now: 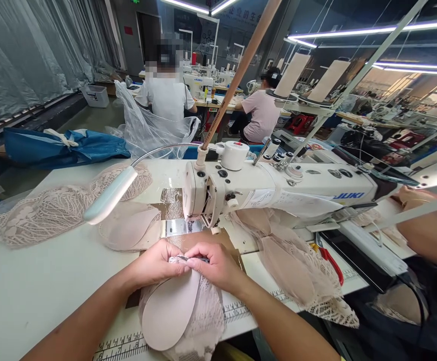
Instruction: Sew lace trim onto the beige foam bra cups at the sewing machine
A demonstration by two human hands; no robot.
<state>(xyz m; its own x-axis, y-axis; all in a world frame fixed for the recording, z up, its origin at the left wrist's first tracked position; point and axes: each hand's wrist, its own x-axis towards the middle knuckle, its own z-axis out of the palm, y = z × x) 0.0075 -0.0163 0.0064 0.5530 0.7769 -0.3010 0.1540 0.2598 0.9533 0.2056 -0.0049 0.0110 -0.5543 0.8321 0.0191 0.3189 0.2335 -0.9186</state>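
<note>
My left hand point(160, 261) and my right hand point(215, 261) meet in front of the sewing machine point(241, 185). Thumbs and fingers of both pinch the top edge of a beige lace bra piece point(210, 311). A smooth oval foam pad point(171, 313) lies on that lace and hangs down toward the table's front edge. Something small and dark shows between the fingertips, too hidden to name. Just behind my hands is the metal needle plate point(178, 227), with another padded lace piece point(130, 225) to its left.
Lace cups point(48, 213) lie at the left, under a lamp point(111, 195) on a bent neck. More lace pieces point(289, 265) and red-handled snips point(331, 263) are at the right, near a dark phone-like slab point(357, 258). A co-worker's arm point(429, 230) reaches in at the right; two people sit ahead.
</note>
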